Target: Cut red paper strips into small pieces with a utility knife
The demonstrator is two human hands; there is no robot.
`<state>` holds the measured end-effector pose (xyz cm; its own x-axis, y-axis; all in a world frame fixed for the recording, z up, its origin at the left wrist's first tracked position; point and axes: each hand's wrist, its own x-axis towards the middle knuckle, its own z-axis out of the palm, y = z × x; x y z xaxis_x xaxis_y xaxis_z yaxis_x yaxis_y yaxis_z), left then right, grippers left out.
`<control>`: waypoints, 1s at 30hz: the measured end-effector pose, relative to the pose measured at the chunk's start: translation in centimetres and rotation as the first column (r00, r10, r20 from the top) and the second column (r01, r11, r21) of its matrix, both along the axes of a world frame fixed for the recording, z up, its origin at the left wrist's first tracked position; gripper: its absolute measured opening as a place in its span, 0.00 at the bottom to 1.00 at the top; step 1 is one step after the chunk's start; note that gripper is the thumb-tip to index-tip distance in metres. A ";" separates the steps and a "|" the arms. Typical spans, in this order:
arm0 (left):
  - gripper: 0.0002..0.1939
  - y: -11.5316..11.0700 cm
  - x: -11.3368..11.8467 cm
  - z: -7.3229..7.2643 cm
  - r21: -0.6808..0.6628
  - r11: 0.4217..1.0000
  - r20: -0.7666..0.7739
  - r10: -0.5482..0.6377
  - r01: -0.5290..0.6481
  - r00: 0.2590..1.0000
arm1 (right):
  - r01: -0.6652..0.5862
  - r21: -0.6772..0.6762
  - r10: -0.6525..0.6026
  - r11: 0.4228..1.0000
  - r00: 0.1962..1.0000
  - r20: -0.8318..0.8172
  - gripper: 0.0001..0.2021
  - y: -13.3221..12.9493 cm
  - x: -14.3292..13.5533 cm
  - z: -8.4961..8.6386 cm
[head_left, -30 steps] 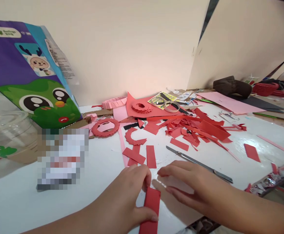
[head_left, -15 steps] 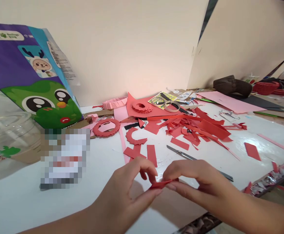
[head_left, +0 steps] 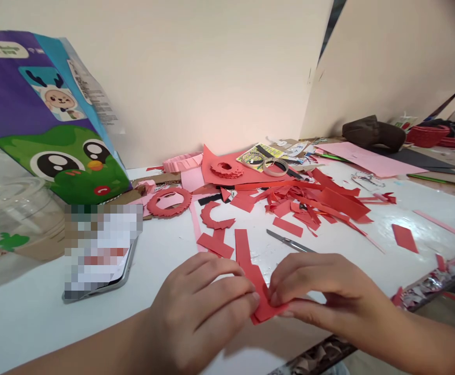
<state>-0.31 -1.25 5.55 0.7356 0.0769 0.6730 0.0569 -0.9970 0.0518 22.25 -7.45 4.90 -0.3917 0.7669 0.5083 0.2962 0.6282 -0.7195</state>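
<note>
A folded piece of red paper [head_left: 264, 307] is held between my two hands above the near part of the table, its broad face turned up. My left hand [head_left: 207, 307] has its fingers curled over the paper's left side, the thumb hidden. My right hand [head_left: 325, 284] pinches the right edge between fingertips and thumb. Just behind lies a flat red paper strip [head_left: 242, 245]. Partly hidden by my right hand, a craft knife [head_left: 290, 241] rests on the table. A curved, notched chain of folded red paper [head_left: 213, 217] lies farther back.
A closed red paper ring [head_left: 169, 203] and a pile of red scraps [head_left: 317, 200] lie behind. Tape rolls [head_left: 275, 166] sit on red sheets. At left stand a purple paper bag [head_left: 4, 88], a plastic cup [head_left: 16, 219] and a partly blurred phone [head_left: 124, 273].
The red paper has turned from nearly edge-on to showing its broad face. My left hand has gone from a fingertip pinch to fingers laid over it. My right hand keeps its pinch.
</note>
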 end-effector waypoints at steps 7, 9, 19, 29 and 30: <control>0.18 -0.2 -0.7 -1.0 0.019 0.999 0.009 -0.041 0.040 0.999 | -0.237 -0.527 -0.025 0.816 0.896 -0.443 0.10 0.3 -0.4 -1.1; 0.18 -0.1 -0.8 -1.1 0.017 0.999 0.010 -0.036 0.036 0.999 | -0.252 -0.570 -0.067 0.782 0.875 -0.479 0.11 0.4 -0.6 -1.2; 0.13 0.4 0.5 -0.9 0.061 0.998 -0.003 -0.001 0.001 1.000 | 0.151 -0.332 -0.192 0.931 0.977 -0.095 0.04 0.3 -0.5 -1.2; 0.08 -0.6 0.8 -0.7 0.004 0.999 -0.026 0.033 -0.033 0.999 | 0.078 -0.131 -0.070 0.988 0.996 0.061 0.08 -0.6 0.4 -1.5; 0.08 -0.7 0.8 -0.7 0.005 0.999 -0.028 0.042 -0.041 0.999 | 0.105 -0.112 -0.095 0.988 0.992 0.084 0.09 -0.7 0.7 -1.4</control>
